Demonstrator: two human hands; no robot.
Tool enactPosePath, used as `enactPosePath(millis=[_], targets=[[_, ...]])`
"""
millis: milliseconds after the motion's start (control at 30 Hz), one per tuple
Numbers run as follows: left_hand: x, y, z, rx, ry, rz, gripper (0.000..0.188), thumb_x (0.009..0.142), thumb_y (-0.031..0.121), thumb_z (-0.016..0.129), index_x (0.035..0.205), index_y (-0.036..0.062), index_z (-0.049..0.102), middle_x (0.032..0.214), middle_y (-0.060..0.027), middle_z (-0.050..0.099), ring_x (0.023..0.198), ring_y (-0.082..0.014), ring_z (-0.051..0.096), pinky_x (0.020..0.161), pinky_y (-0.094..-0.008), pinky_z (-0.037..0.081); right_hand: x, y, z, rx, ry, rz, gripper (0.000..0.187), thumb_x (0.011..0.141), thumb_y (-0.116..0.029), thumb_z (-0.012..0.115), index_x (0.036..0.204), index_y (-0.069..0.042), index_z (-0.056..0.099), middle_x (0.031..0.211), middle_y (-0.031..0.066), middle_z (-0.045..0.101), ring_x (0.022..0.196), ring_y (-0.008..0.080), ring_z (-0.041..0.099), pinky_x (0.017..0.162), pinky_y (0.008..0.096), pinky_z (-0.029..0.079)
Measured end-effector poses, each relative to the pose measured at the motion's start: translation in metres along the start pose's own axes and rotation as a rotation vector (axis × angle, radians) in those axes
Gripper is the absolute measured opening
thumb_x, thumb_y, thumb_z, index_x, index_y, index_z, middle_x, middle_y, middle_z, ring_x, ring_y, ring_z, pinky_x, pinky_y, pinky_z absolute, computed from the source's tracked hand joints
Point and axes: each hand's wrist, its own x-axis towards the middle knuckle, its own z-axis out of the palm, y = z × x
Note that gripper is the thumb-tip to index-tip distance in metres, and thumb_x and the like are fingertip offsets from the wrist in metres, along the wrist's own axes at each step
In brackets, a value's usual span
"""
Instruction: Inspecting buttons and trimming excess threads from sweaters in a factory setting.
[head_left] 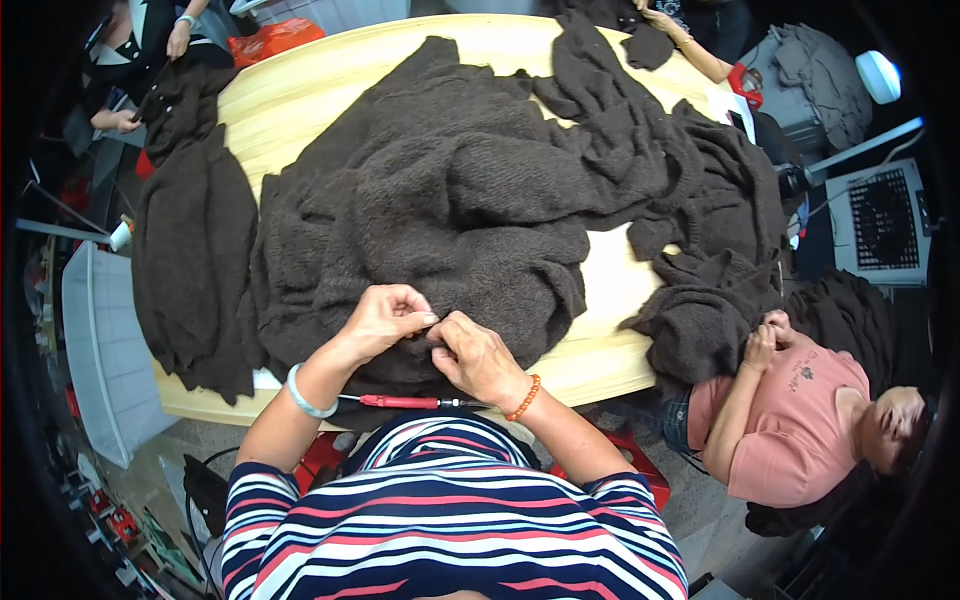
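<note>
A large dark brown knitted garment (420, 200) lies in thick folds on the table in front of me, its near part bunched under my hands. My left hand (385, 315) is closed, with thumb and forefinger pinched together over the near edge of the knit. Beside it, my right hand (478, 352) has its fingers curled and closed on the same dark knit. Between the two hands the fingertips almost meet, and a small dark fold shows there. Just below them, a red-handled tool (400, 402) with a thin metal shaft lies along the table's near edge.
More dark knitwear (195, 250) hangs over the left edge, and further pieces (715, 190) cover the right side of the pale wooden table (300, 95). A co-worker in a pink shirt (800, 420) handles knitwear at right. Others work across the table. A white bin (105, 350) stands left.
</note>
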Motion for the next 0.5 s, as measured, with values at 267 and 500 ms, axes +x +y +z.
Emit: enactPosePath(millis=[267,500], targets=[[-0.013,-0.008,-0.004,-0.4,-0.121,-0.079,0.014,0.093,0.016,0.068,0.092,0.0023,0.066,0.082,0.0004,0.063,0.073,-0.0068,0.053,0.067,-0.0224,0.043,0.007,-0.015,0.003,-0.057,0.179,-0.039,0.024,0.075,0.005,0.066,0.097,-0.002,0.057,0.084,0.0129,0.059,0.074,0.0296,0.064,0.064,0.0364,0.053],[-0.015,0.006,-0.003,-0.487,-0.164,-0.156,0.015,0.094,0.016,0.065,0.09,0.0024,0.064,0.081,0.0006,0.057,0.075,-0.0079,0.049,0.071,-0.022,0.04,0.009,-0.02,-0.001,0.04,0.218,0.062,0.033,0.078,0.005,0.064,0.11,0.002,0.055,0.09,0.0171,0.061,0.087,0.0339,0.064,0.076,0.0401,0.053]])
